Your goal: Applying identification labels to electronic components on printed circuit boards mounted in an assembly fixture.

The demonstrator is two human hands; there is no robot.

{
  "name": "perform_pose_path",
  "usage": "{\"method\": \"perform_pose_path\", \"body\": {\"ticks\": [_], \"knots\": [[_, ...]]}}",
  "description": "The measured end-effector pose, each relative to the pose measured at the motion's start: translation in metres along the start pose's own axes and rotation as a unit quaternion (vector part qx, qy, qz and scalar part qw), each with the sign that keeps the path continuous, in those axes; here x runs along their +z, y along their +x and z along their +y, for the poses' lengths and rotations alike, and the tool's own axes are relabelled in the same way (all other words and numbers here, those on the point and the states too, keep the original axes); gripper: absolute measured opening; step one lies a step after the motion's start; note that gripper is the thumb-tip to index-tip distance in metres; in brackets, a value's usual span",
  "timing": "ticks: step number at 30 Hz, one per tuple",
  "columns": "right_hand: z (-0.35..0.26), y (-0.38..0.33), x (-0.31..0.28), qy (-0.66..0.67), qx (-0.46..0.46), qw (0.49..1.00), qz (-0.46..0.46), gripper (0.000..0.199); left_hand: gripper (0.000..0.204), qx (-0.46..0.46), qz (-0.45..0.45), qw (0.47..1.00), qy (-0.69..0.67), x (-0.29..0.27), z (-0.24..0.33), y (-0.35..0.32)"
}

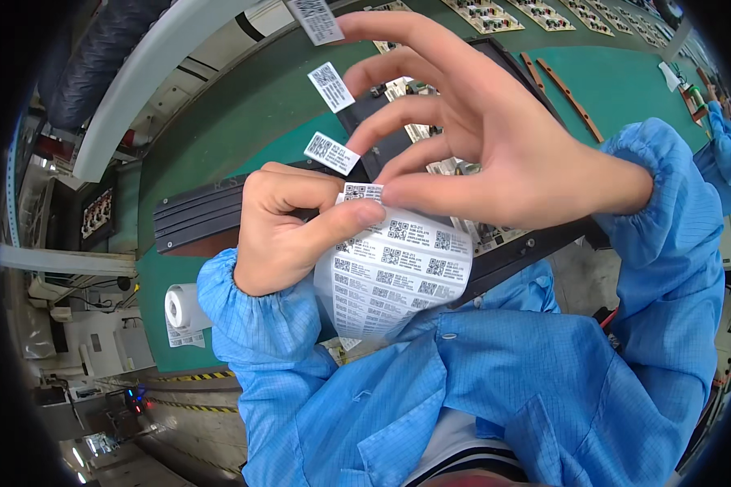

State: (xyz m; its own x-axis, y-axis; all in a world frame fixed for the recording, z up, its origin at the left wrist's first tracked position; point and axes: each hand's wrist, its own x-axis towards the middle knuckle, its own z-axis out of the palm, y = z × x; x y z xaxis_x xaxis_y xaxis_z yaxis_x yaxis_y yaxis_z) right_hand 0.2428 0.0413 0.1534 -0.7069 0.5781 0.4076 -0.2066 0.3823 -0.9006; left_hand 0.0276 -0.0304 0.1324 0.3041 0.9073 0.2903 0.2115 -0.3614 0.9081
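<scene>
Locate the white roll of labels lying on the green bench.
In the head view, the white roll lies low on the left of the green bench, just left of the left hand's blue sleeve.

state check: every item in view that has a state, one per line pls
Left hand: closed on the label sheet, thumb pressed on it.
Right hand: fingers spread, a label stuck on three fingertips, pinching a fourth at the sheet.
Label sheet: curled, top label partly peeled.
Loose labels: peeled off, hanging from fingertips.
Label roll: on the green table, end unrolled.
Circuit boards: lying in a row on the table.
</scene>
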Motion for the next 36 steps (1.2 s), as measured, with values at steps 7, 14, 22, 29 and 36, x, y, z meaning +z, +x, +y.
{"method": "perform_pose_path", "body": {"ticks": [7,14,22,29,36], "knots": [[-0.027,-0.002,-0.025,-0.044,0.119,0.991,-0.036,0.073,0.015,-0.137,-0.042,0.988,-0.063,0.01,-0.032,-0.003],[0.004,-0.03,-0.064,-0.249,0.019,0.956,-0.153,0.071,0.035,-0.133,-0.017,0.917,-0.375,0.002,-0.117,-0.037],[0.035,-0.053,-0.075,-0.321,0.027,0.93,-0.179,0.073,0.046,-0.207,-0.047,0.912,-0.352,-0.012,-0.144,-0.039],[0.017,-0.036,-0.067,-0.45,-0.014,0.877,-0.168,0.055,0.047,-0.184,-0.065,0.921,-0.338,-0.01,-0.139,-0.038],[0.013,0.004,-0.089,-0.361,0.188,0.868,-0.285,0.063,0.048,-0.181,-0.059,0.923,-0.333,-0.008,-0.138,-0.038]]}}
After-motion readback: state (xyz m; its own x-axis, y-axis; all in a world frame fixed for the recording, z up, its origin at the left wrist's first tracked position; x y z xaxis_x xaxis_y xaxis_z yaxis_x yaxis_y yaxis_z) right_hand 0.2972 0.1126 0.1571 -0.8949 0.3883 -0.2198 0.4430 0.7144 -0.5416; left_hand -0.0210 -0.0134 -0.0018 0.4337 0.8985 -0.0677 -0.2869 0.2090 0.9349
